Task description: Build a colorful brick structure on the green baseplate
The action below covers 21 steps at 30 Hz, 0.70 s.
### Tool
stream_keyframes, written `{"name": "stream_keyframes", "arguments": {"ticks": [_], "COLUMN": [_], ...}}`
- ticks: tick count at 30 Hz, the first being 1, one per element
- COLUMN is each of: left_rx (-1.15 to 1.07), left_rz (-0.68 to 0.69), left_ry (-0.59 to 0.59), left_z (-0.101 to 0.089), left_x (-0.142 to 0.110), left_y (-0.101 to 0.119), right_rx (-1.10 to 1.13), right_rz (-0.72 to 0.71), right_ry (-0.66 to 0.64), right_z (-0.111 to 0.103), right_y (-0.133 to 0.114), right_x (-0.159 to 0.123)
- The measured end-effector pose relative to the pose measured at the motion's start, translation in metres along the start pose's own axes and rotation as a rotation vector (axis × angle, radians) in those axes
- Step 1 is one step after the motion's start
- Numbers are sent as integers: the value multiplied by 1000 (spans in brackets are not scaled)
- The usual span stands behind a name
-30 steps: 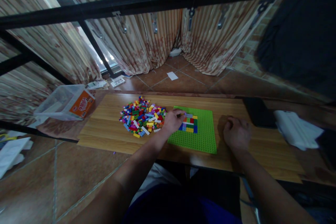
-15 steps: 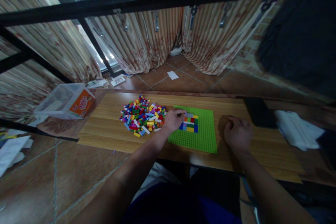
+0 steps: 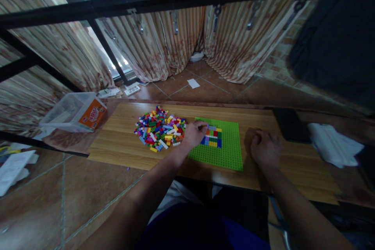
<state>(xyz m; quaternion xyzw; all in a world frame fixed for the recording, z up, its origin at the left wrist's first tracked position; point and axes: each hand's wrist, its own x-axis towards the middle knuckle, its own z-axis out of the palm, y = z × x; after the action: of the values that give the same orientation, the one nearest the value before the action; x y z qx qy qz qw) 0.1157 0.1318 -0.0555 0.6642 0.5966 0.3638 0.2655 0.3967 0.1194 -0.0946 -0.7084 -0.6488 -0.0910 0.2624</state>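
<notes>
Bricks (image 3: pixel 215 139) were joined in a colourful patch on the green baseplate (image 3: pixel 228 156), its upper left reached by the left hand (image 3: pixel 193 134), fingertips drawn close; whether one was pinched couldn't quite be told. On the wooden tabletop (image 3: pixel 117 136), the right hand (image 3: pixel 266 149) was rested, loosely curled.

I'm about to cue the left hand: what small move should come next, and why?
Probably a light downward press with the left hand: its fingertips are at the far left corner of the brick patch on the green board. Whether they pinch a brick is unclear. The right hand rests beside the board.
</notes>
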Motion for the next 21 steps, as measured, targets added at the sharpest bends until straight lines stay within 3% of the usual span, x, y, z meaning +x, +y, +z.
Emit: {"name": "stream_keyframes", "arguments": {"ticks": [21], "left_rx": [-6], "left_rz": [-48], "left_ry": [-84], "left_z": [-4], "left_x": [5], "left_y": [1], "right_rx": [-28], "right_rz": [-53], "right_ry": [49], "right_z": [3], "right_y": [2], "right_x": [-1]}}
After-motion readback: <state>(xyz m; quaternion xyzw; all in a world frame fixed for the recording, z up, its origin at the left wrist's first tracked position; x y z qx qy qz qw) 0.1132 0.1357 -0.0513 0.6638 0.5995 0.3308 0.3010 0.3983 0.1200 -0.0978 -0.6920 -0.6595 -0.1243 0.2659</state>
